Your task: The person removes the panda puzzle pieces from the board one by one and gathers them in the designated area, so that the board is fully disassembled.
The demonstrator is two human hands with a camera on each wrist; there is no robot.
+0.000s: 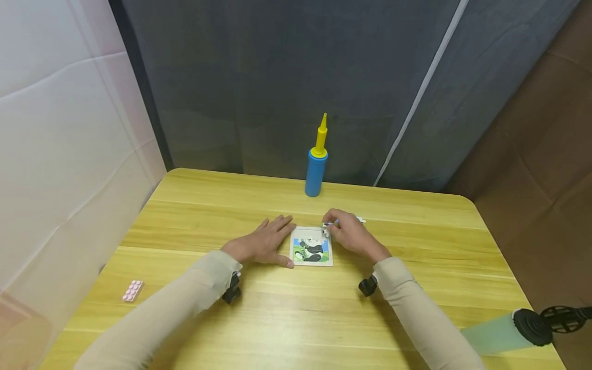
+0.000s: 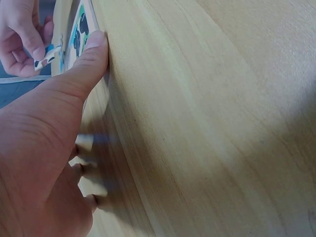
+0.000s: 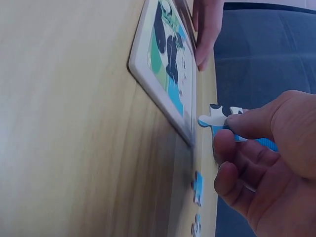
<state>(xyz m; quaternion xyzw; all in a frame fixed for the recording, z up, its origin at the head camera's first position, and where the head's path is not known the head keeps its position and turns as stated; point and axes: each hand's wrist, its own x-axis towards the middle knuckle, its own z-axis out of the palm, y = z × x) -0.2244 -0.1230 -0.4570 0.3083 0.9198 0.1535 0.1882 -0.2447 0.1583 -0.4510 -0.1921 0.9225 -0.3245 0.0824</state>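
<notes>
A jigsaw puzzle in a pale tray (image 1: 312, 264) lies on the table, its lower part filled with a black-and-white panda picture on blue and green. My left hand (image 1: 264, 241) rests spread at the tray's left side, thumb at the near left corner. Above the tray's far right corner, my right hand (image 1: 351, 234) pinches a puzzle piece (image 3: 215, 119) between thumb and fingers. That piece is white, blue and black with rounded knobs. In the right wrist view, two loose pieces lie past the tray: a blue one (image 3: 198, 187) and a partly white one (image 3: 196, 227).
Behind the tray, near the table's back edge, stands a blue and yellow hand pump (image 1: 316, 174). A pink toy brick (image 1: 133, 291) lies at the left. At the front right is a pale green bottle (image 1: 497, 331) with a black lid. Dark cloth hangs behind the wooden table (image 1: 296, 318).
</notes>
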